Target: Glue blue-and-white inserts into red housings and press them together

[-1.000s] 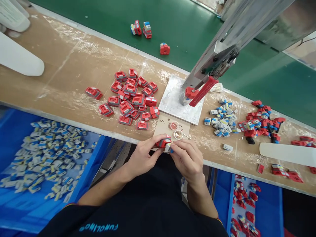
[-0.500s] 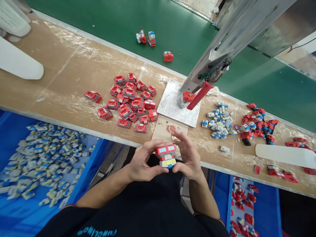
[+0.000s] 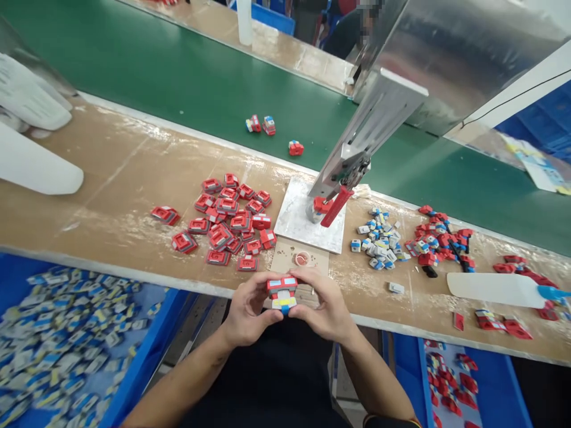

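Between my two hands, just over the front edge of the bench, is a toy robot torso (image 3: 282, 294), red on top with pale blue windows and a white, yellow and blue piece below. My left hand (image 3: 247, 309) grips its left side with thumb and fingers. From the other side my right hand (image 3: 325, 306) closes on it, thumb at the lower piece. Beyond the hands a small round dish (image 3: 302, 258) sits on a board. Behind it stands a toggle press (image 3: 339, 202) with a red handle, on a metal plate (image 3: 289, 223), with a red part under it.
Red and grey toy parts (image 3: 227, 205) are heaped left of the press; white-blue parts (image 3: 379, 244) and red parts (image 3: 439, 238) lie right. A white bottle (image 3: 491, 288) lies at right. Blue bins (image 3: 167, 321) stand below the bench. Several pieces sit on the green belt (image 3: 200, 77).
My view has tilted up, showing more beyond the belt. The right hand's fingers have come down closer around the torso, which both hands still hold.
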The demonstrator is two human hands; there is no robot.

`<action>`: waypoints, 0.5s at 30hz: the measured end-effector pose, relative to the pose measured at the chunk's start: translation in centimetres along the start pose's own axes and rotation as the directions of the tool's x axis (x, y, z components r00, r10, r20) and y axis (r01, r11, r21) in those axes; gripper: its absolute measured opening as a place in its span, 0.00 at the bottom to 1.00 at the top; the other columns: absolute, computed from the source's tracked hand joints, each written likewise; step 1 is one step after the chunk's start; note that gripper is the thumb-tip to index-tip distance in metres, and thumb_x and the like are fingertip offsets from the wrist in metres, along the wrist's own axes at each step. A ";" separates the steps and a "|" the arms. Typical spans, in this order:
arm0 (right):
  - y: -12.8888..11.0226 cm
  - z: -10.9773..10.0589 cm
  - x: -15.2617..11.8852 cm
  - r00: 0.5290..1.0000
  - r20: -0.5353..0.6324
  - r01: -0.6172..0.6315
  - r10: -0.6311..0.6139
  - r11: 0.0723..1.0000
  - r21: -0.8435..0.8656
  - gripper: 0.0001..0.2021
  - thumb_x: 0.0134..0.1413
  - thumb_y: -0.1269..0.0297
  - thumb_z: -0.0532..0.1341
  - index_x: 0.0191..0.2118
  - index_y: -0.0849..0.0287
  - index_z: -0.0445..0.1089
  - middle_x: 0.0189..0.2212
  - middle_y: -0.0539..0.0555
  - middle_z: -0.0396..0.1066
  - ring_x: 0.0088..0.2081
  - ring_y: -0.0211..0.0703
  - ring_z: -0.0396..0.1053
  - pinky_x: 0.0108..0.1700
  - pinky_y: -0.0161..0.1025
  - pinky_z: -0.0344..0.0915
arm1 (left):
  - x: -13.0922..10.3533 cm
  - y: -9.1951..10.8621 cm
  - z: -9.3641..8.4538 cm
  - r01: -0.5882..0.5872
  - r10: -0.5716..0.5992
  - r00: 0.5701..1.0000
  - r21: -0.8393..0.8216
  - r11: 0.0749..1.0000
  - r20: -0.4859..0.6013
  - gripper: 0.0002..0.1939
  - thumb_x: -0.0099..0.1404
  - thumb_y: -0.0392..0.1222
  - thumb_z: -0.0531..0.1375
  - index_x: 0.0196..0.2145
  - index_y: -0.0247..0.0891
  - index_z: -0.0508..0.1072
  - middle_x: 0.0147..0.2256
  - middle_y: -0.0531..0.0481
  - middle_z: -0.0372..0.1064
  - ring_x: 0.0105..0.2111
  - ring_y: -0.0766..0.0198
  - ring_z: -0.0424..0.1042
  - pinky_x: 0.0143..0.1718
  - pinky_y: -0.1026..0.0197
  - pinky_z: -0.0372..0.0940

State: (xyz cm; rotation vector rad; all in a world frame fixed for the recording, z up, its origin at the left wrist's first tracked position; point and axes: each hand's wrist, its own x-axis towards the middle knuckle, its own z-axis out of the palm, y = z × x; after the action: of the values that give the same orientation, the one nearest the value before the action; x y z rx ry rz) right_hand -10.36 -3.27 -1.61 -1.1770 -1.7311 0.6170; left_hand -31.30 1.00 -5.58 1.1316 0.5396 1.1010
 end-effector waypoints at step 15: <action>-0.8 -8.6 8.8 0.997 0.055 0.055 -0.054 0.998 -0.014 0.21 0.69 0.39 0.63 0.59 0.41 0.76 0.45 0.55 0.82 0.40 0.49 0.82 0.37 0.47 0.79 | -2.2 2.0 -6.3 0.051 -0.282 0.815 -0.421 0.906 -0.506 0.31 0.44 0.59 0.83 0.44 0.47 0.85 0.40 0.48 0.86 0.42 0.47 0.87 0.41 0.56 0.83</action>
State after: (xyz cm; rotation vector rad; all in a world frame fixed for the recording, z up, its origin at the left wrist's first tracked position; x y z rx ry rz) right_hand -4.09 3.59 6.52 -1.1296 -1.8109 0.6086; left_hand -38.17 1.81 -6.50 0.3825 0.8167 1.3122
